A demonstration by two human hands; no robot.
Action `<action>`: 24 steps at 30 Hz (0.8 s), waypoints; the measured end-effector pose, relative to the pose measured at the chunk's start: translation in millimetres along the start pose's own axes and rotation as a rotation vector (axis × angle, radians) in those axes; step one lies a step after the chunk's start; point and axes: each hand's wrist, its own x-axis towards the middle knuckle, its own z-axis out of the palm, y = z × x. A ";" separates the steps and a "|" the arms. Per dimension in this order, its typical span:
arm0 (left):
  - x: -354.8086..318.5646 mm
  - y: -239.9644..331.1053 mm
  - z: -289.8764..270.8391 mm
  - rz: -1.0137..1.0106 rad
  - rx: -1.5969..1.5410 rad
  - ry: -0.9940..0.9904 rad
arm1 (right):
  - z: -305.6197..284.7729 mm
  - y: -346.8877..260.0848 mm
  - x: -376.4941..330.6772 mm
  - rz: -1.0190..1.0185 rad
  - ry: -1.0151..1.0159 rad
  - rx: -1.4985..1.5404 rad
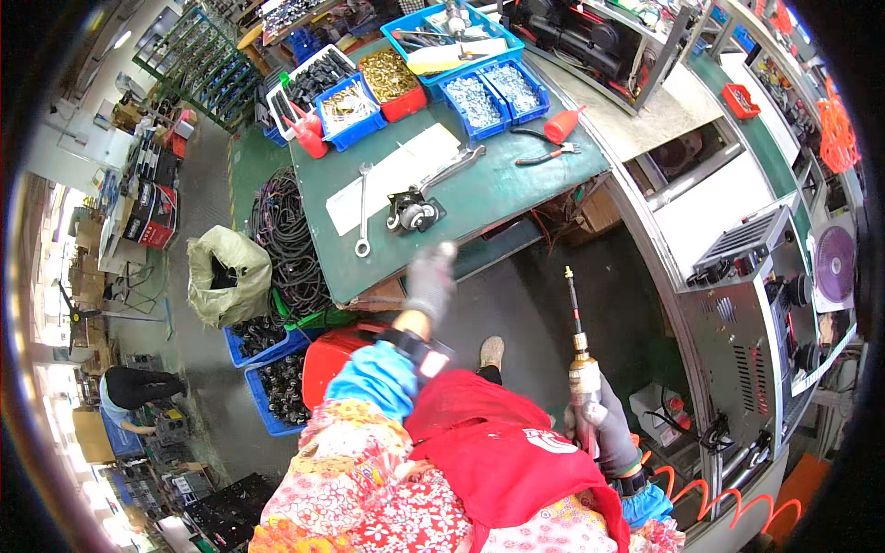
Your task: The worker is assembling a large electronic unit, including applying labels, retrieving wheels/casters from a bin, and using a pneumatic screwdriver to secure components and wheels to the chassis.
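My right hand [612,431], in a grey glove, is wrapped round a pneumatic screwdriver [584,373] whose long bit points away from me. In a matching glove, my left hand [431,284] is over the near edge of the green workbench [507,189]; motion smears its fingers. Just beyond it a black caster [414,212] with a metal plate lies on the bench. Touching or close to the caster is a metal wrench [452,170]. Another wrench [364,210] rests farther left, partly on a white paper sheet [406,161].
Blue bins of screws [475,101], a red bin of brass parts [389,76] and pliers [548,156] are on the bench. Coiled black cables [288,241] and a sack [230,275] stand left. A metal-cased machine [737,332] and orange air hose [733,502] are right.
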 end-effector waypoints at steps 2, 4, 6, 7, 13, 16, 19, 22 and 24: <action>33.0 25.3 -39.6 0.303 0.452 0.291 | 3.5 -0.6 1.5 -0.010 0.047 -0.025; 63.7 51.8 -66.6 0.349 0.773 0.361 | 6.8 0.2 1.8 -0.026 0.102 -0.028; 86.7 72.9 -76.1 0.224 1.009 0.205 | 8.7 1.8 0.6 0.008 0.115 -0.016; 93.7 78.7 -76.5 0.218 1.115 0.162 | 9.4 3.1 -0.2 0.014 0.095 -0.008; 128.9 83.1 -60.6 0.194 1.054 -0.051 | -0.4 8.9 -26.6 -0.002 0.134 0.055; 145.1 78.7 -64.0 0.034 0.747 -0.025 | -11.7 13.3 -46.1 -0.043 0.182 0.111; 145.4 83.7 -60.0 0.148 0.819 0.088 | -21.5 17.1 -60.2 -0.015 0.186 0.086; 112.0 96.5 -42.4 0.260 0.612 0.412 | -30.0 19.0 -78.0 -0.093 0.286 0.027; 79.0 114.0 -18.2 0.400 0.389 0.322 | -38.1 18.5 -94.4 -0.196 0.224 0.047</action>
